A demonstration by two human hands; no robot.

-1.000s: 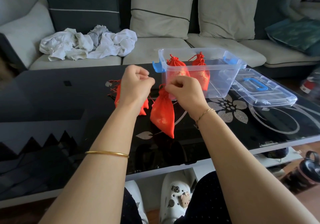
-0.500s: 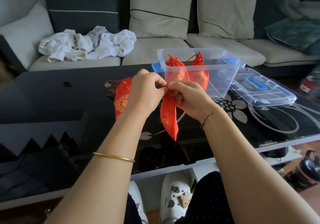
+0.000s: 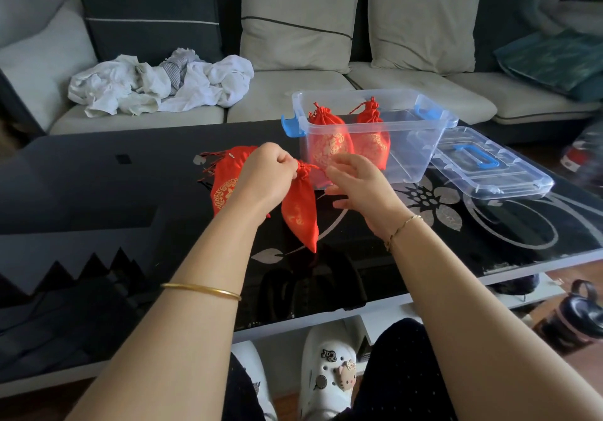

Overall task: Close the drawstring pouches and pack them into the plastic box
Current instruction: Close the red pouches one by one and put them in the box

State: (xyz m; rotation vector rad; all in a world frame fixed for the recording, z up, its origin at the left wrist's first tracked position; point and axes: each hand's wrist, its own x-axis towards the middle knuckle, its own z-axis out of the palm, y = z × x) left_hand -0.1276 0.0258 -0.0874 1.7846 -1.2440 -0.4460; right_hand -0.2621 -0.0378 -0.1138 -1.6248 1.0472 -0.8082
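While the left hand [image 3: 264,176] pinches the gathered neck of a red fabric drawstring pouch with gold print [image 3: 300,208], the pouch hangs down from those curled fingers with its lower tip just above or on the glossy black glass table with a silver flower pattern [image 3: 98,192]; which of the two I cannot tell. The right hand [image 3: 359,185] sits just beside the pouch's neck with its fingers spread and loose, gripping nothing that shows. A thin red cord runs from the neck towards it, but contact is too fine to make out.

Behind the left hand, more flat red pouches with tasselled cords [image 3: 225,185] lie on the table, partly hidden by the wrist. Further back and to the right stands a clear plastic box with blue latches [image 3: 408,146], lid off. Inside it two cinched red pouches stand upright side by side: one at the left end [image 3: 326,140], the other [image 3: 372,133] just to its right.

The box's clear lid with a blue handle [image 3: 489,172] lies flat on the table beside the box's right end. A thin gold bangle [image 3: 202,290] circles the left forearm. On the grey sofa [image 3: 293,94] beyond the table lies a crumpled heap of white cloth [image 3: 163,84].
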